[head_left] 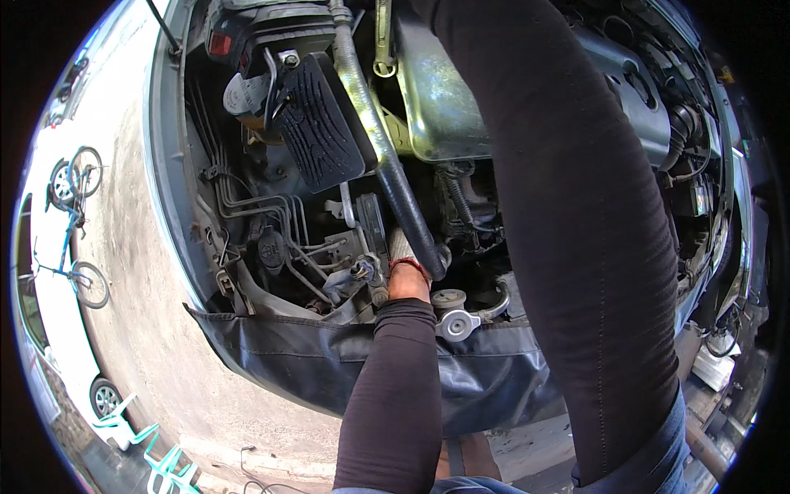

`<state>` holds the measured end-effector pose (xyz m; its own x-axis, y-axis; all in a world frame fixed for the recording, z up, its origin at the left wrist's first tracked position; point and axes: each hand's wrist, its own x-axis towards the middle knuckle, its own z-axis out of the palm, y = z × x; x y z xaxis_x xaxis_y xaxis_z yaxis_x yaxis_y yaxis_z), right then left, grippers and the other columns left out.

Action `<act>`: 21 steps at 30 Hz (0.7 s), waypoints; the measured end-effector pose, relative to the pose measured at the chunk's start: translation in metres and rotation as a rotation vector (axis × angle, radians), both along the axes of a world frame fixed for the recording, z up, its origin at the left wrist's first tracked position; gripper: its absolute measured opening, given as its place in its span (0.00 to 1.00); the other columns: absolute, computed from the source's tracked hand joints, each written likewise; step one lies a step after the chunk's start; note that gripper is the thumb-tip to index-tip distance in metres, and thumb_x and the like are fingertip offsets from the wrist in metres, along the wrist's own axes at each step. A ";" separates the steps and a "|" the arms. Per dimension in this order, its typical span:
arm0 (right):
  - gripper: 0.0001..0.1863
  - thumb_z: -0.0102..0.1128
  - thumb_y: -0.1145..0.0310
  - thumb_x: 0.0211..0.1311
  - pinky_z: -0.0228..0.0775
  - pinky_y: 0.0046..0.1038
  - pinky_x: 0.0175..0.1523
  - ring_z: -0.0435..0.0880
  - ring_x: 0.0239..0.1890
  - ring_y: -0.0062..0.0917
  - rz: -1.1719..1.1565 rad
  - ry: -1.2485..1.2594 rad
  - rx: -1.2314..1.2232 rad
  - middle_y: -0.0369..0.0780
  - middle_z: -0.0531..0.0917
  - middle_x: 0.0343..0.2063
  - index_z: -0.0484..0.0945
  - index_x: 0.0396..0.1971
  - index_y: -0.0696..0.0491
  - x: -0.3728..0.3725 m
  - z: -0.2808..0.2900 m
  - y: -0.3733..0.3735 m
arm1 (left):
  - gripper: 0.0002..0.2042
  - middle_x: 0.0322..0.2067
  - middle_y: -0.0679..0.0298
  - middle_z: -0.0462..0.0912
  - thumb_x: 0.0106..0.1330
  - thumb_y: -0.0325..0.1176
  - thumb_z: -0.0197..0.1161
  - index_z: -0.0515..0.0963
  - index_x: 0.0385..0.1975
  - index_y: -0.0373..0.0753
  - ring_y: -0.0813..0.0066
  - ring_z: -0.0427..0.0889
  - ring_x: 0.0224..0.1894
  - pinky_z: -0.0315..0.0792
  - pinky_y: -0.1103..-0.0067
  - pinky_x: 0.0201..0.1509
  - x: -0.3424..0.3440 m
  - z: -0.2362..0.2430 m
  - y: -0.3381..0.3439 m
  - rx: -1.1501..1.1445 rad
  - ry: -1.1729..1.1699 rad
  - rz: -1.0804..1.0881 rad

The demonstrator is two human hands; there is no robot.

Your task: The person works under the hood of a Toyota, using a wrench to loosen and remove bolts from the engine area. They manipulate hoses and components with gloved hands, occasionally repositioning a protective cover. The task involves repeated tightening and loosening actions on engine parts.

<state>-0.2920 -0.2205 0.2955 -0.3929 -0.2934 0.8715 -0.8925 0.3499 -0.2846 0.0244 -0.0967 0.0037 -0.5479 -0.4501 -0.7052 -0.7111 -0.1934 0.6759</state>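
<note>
"Black sheeting [271, 350] hangs along the near edge of the engine bay [169, 210]. Why there?"

"To spare the paintwork from anyone leaning in, I'd judge. Farther right, the left hand [401, 247] goes down under the dark hose [403, 202], wearing what looks like a pale glove with a red cuff [407, 261]."

"Is it gripping anything?"

"I can't tell; the fingers are hidden below. The hose slants from the far middle to a near end just right of that wrist, so the arm probably comes in low to get beneath it."

"And the right hand?"

"Out of sight toward the far side, so I can't tell its state either. That arm is stretched long, perhaps for support."

"What else is around, from the left?"

"White car [66, 337] and bicycle [80, 218], well apart from the work; thin metal pipes [263, 195] inside the bay; a ribbed black box [321, 123] beside the hose; a silver cap [458, 326] near the left wrist."

"What's in the way?"

"Hose over the left hand, then the right sleeve [576, 214], hiding a broad strip of the bay. Beyond it, a grey cover [634, 90] shows."
</note>
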 end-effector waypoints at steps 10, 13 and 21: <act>0.07 0.51 0.72 0.72 0.80 0.44 0.39 0.89 0.35 0.43 -0.071 0.238 0.007 0.49 0.85 0.27 0.79 0.38 0.55 -0.008 0.000 -0.013 | 0.18 0.57 0.54 0.83 0.75 0.41 0.57 0.80 0.59 0.41 0.57 0.81 0.60 0.76 0.66 0.64 -0.009 -0.016 -0.004 0.115 0.083 0.165; 0.07 0.51 0.73 0.71 0.81 0.43 0.42 0.90 0.37 0.43 -0.080 0.160 0.087 0.50 0.86 0.30 0.79 0.39 0.55 -0.011 -0.002 -0.013 | 0.18 0.58 0.54 0.83 0.75 0.41 0.58 0.80 0.60 0.42 0.57 0.80 0.60 0.76 0.66 0.63 -0.010 -0.017 -0.003 0.135 0.099 0.188; 0.09 0.49 0.71 0.74 0.80 0.45 0.44 0.89 0.40 0.46 -0.064 0.134 0.066 0.52 0.86 0.32 0.79 0.42 0.56 -0.019 0.004 -0.015 | 0.20 0.58 0.56 0.82 0.75 0.43 0.60 0.78 0.61 0.42 0.58 0.80 0.60 0.77 0.66 0.62 -0.012 -0.018 -0.001 0.167 0.124 0.263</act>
